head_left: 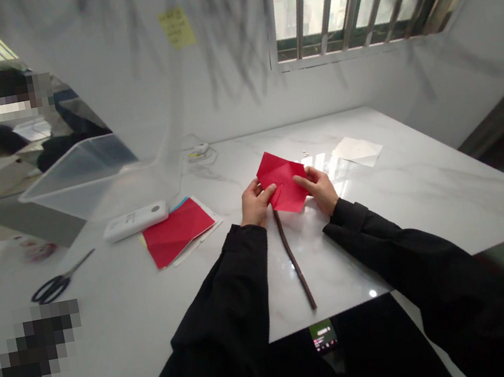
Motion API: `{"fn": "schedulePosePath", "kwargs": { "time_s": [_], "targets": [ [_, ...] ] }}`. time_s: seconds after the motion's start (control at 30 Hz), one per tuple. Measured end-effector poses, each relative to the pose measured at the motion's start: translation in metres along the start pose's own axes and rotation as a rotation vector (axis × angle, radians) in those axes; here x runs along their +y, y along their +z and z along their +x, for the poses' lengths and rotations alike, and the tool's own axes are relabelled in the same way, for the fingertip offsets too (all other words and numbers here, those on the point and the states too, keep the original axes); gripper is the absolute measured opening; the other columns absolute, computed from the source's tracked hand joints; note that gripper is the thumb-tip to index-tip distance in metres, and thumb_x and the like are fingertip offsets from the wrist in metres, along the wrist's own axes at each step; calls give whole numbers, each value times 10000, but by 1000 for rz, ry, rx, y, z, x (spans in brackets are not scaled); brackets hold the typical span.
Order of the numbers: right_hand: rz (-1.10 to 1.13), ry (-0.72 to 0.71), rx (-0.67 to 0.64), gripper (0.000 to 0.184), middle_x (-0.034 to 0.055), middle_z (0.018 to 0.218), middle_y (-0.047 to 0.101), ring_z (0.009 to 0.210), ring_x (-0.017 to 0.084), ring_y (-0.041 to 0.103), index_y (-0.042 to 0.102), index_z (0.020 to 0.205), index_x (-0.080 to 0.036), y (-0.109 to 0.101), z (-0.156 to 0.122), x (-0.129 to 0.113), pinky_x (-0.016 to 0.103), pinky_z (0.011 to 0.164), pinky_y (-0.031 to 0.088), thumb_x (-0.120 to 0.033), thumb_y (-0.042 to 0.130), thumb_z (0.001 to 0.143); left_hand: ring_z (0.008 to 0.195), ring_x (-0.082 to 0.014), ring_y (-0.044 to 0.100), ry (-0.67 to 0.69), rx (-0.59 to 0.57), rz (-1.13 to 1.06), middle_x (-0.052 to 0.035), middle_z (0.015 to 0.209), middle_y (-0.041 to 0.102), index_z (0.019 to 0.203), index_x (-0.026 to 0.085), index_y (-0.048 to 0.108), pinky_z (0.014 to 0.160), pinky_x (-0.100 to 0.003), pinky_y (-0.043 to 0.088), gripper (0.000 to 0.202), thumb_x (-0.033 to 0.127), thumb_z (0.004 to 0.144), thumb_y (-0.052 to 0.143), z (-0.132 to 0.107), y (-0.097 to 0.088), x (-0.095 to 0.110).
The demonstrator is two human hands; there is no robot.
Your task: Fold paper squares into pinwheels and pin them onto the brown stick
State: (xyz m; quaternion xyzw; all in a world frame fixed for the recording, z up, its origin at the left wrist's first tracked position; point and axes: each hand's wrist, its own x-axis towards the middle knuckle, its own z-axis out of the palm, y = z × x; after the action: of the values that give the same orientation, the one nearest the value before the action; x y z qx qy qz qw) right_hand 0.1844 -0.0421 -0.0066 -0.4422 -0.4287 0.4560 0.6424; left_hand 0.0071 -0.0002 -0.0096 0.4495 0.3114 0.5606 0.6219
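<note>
Between my two hands is a sheet of red paper, raised a little above the marble-patterned table. My left hand pinches its left edge, thumb on top. On the right edge my right hand grips it the same way. A slit or fold line shows near the left thumb. Below the paper a thin dark brown stick lies pointing toward me; its far end is hidden behind the sheet.
At left, red paper tops a stack beside a white oblong device. Scissors lie farther left, near a clear plastic bin. A white sheet lies at right. A lit phone is by my lap. People sit far left.
</note>
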Motion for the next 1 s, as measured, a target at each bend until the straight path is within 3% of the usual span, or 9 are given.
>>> {"fn": "schedulePosePath", "kwargs": {
  "time_s": [0.1, 0.17, 0.23, 0.33, 0.4, 0.5, 0.7, 1.0],
  "targets": [
    [60, 65, -67, 598, 0, 814, 706, 673, 166, 645, 615, 898, -242, -5, 2, -1, 282, 551, 511, -798, 735, 716, 913, -221, 741, 7, 42, 20, -101, 1020, 783, 1084, 151, 701, 913, -367, 572, 560, 335, 609, 932, 2, -3, -4],
    [118, 122, -41, 666, 16, 822, 718, 675, 173, 660, 639, 936, -239, -7, 4, 1, 287, 540, 507, -882, 595, 770, 892, -218, 739, -2, 43, 25, -99, 1002, 783, 1067, 151, 703, 897, -367, 571, 560, 344, 597, 938, 3, -3, -5],
    [100, 157, -13, 633, 11, 794, 718, 660, 170, 658, 654, 922, -231, -8, 7, 3, 279, 538, 502, -840, 667, 750, 862, -215, 737, -12, 25, 34, -97, 981, 784, 1056, 149, 702, 868, -364, 576, 567, 358, 588, 945, 2, -2, -5],
    [3, 118, -129, 535, 14, 815, 744, 702, 168, 673, 710, 925, -202, -8, 8, 7, 276, 620, 537, -675, 832, 706, 793, -201, 727, -22, -12, 85, -86, 940, 787, 1032, 145, 700, 806, -352, 583, 568, 386, 583, 953, 0, -1, -3],
    [-37, 66, -218, 514, 39, 877, 777, 775, 187, 701, 754, 960, -177, -8, 7, 9, 300, 723, 566, -634, 834, 740, 759, -190, 717, -24, -27, 127, -76, 913, 785, 1013, 144, 702, 773, -339, 581, 564, 398, 579, 958, -2, -1, -2],
    [-58, 47, -221, 506, 56, 914, 798, 819, 211, 722, 783, 994, -159, -8, 7, 12, 328, 786, 576, -601, 839, 756, 740, -184, 709, -34, -40, 154, -66, 884, 778, 1005, 143, 705, 748, -330, 579, 572, 421, 575, 962, -3, 0, 1],
    [-27, 58, -163, 502, 63, 937, 803, 822, 222, 731, 779, 1008, -159, -10, 7, 13, 341, 794, 588, -575, 859, 738, 726, -184, 705, -38, -90, 180, -64, 864, 778, 985, 143, 712, 732, -326, 578, 572, 433, 565, 970, -5, 2, 3],
    [-83, 79, -214, 503, 68, 888, 799, 770, 212, 724, 787, 965, -141, -11, 7, 12, 317, 725, 578, -592, 835, 748, 728, -182, 706, -20, -94, 182, -70, 867, 784, 982, 132, 716, 731, -319, 578, 529, 393, 592, 960, -5, 1, 3]
  ]
}}
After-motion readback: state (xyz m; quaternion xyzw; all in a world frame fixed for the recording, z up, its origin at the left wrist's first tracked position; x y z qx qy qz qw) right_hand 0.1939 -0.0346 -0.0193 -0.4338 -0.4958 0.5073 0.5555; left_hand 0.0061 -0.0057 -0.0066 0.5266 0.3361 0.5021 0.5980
